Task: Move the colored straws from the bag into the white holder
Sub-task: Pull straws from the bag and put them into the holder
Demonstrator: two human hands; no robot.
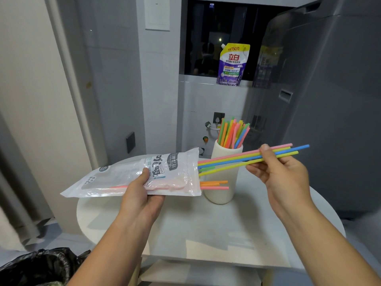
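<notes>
Right fingers (259, 171) on straws (226, 158) partly inside bag (115, 176)

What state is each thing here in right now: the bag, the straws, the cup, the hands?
bag: held sideways above the table, mouth open to the right
left hand: grips the bag
right hand: pinches the held straws
held straws: near-level bunch, left ends at the bag's mouth
orange and pink straws: poking out of the bag
white holder: upright on the table
straws in holder: standing, leaning
</notes>
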